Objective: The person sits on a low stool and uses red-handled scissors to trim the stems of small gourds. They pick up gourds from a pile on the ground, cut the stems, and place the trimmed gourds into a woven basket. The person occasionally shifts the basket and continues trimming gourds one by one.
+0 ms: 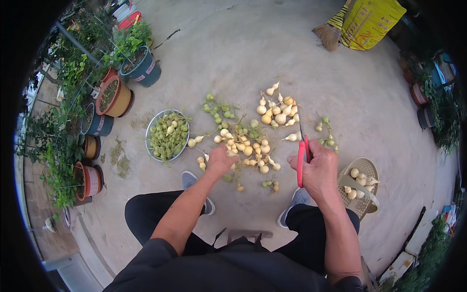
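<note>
My left hand (220,160) is at the near left side of a loose pile of pale bottle gourds (248,150), its fingers at a small gourd; they partly hide each other, so a grip on it is unclear. Red-handled scissors (301,160) are held in my right hand (320,169), blades pointing away from me over the floor. Green gourds on stems (222,111) lie behind the pile. Farther right is a heap of cream and yellow gourds (279,111), with a single pale gourd (293,137) near the scissors.
Small green gourds fill a round basin (147,137) on the left. A handled plastic basket (344,171) with pale gourds stands by my right leg. Potted plants (144,71) line the left side. A broom (328,34) and yellow sack (370,25) are at the far right.
</note>
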Motion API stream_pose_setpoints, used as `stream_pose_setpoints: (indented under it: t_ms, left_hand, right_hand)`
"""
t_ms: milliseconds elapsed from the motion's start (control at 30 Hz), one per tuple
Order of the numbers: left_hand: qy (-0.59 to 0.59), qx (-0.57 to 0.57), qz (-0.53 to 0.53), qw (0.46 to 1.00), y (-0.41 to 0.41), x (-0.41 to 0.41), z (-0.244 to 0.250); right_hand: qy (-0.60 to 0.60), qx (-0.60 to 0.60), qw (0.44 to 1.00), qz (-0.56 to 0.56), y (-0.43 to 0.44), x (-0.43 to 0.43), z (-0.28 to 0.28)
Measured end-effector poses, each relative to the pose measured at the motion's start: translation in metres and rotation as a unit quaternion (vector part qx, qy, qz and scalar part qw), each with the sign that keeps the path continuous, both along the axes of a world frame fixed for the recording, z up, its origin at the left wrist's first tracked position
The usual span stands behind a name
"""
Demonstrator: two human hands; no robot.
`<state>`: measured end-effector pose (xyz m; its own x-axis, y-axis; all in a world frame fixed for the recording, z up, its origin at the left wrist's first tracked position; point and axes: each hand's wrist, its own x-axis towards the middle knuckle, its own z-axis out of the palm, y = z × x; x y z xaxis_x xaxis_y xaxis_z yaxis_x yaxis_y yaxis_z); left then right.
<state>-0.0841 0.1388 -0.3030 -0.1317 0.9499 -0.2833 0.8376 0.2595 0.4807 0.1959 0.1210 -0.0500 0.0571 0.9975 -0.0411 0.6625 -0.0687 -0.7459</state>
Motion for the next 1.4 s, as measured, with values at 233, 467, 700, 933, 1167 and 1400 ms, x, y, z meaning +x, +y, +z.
stream_pose_setpoints:
  t_ms: [233,467,700,933,1167,1400]
  left_hand:
    - [-0.299,-0.117,0.32,0.891,-0.009,-0.026,0.048]
    - [-0.576,-0.129,0.336,0.734,-0.054,-0.03,0.117]
    - [-0.734,-0.014,0.216,0.644,-0.107,0.005,0.202]
    - [-0.78,0.03,0.165,0.602,-0.146,0.02,0.244]
    - [-0.779,0.074,0.107,0.613,-0.178,0.039,0.274]
    - [-0.77,-0.056,-0.059,0.632,-0.198,0.039,0.292]
  right_hand:
    - [-0.071,0.038,0.997,-0.005,0.002,0.01,-0.014]
    - [-0.055,0.105,0.993,-0.017,0.002,0.019,-0.02]
    - [0.217,0.01,0.976,-0.018,-0.011,0.032,-0.029]
    - [0.467,0.003,0.884,-0.002,-0.091,-0.017,0.033]
    - [0.453,0.071,0.888,-0.045,-0.132,-0.043,0.061]
    - [0.423,0.127,0.895,-0.065,-0.143,-0.036,0.095]
